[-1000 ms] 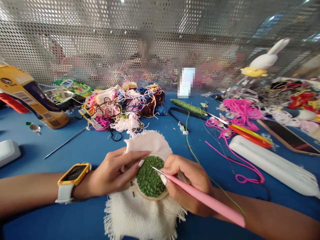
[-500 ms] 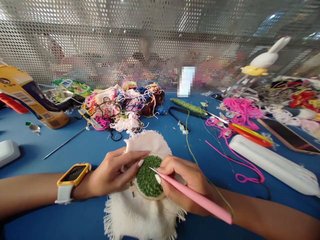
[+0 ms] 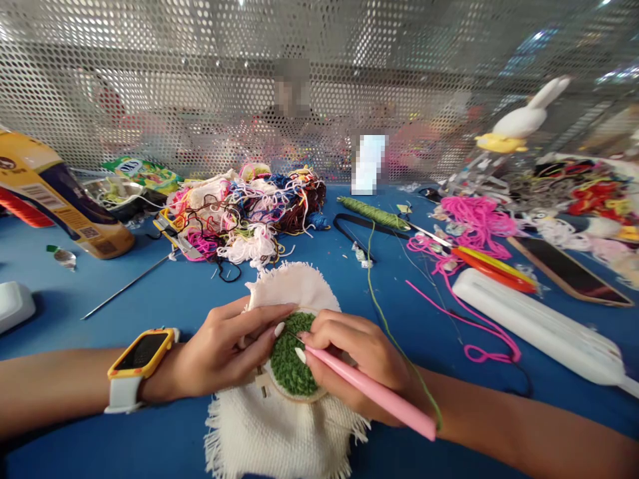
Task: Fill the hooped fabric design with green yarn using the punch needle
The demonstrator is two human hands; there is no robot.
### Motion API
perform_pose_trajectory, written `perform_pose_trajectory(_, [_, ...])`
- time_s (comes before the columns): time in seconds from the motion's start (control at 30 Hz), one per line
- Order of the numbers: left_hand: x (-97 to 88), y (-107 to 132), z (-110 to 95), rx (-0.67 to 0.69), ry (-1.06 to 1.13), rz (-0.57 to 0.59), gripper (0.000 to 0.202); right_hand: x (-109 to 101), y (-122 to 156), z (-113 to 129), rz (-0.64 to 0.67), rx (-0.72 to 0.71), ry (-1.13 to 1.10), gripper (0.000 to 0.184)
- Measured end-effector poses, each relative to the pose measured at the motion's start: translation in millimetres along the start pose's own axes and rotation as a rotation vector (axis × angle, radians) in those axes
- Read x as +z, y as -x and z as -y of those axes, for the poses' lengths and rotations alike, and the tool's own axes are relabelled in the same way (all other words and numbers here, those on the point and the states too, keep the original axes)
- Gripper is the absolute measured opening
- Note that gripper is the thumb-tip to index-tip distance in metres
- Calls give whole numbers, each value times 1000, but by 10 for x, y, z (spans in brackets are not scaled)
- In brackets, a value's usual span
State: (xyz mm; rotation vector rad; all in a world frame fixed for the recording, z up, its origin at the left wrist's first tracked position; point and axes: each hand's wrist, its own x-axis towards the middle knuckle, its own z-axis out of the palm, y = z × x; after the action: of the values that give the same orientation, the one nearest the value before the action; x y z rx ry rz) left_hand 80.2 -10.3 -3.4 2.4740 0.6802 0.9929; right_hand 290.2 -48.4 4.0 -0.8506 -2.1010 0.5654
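A small wooden embroidery hoop (image 3: 304,399) stretches white fringed cloth (image 3: 279,432), and green looped yarn (image 3: 294,366) fills its middle. My left hand (image 3: 239,346) is closed on the hoop's left side, thumb at the edge of the green loops. In my right hand (image 3: 354,359) is a pink punch needle (image 3: 374,392), held like a pen. Its metal tip points left and lies at the green loops, close to my left thumb. Green yarn (image 3: 382,313) runs from the needle's back end up to a green yarn bundle (image 3: 374,213).
A tangled yarn pile (image 3: 249,213) lies behind the hoop. To the right are pink yarn (image 3: 479,223), orange-yellow scissors (image 3: 494,267), a long white case (image 3: 539,326) and a phone (image 3: 574,269). On the left, a yellow bottle (image 3: 64,199) leans near a metal rod (image 3: 124,287).
My right hand has moved a little left, taking the punch needle with it, so its tip is nearer my left thumb. My left hand stays on the hoop.
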Motion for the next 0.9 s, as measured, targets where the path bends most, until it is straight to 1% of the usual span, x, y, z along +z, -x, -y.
perform_pose_trajectory(0.13, [8, 0, 14, -9, 5, 4, 32, -25, 7, 53, -11, 81, -9, 18])
perform_pose_trajectory(0.43, [22, 3, 12, 28, 28, 26, 35, -25, -46, 114, 25, 122, -8, 20])
perform_pose_trajectory(0.57, [28, 3, 3, -6, 23, 14, 33, -11, -77, 133, 38, 212, -3, 18])
perform_pose_trajectory(0.77, [39, -1, 2, -38, 22, 16, 31, -17, -109, 71, 85, 278, -13, 18])
perform_pose_trajectory(0.9, [58, 19, 20, -66, 28, 14, 32, 24, -108, 5, 111, 269, 38, 13])
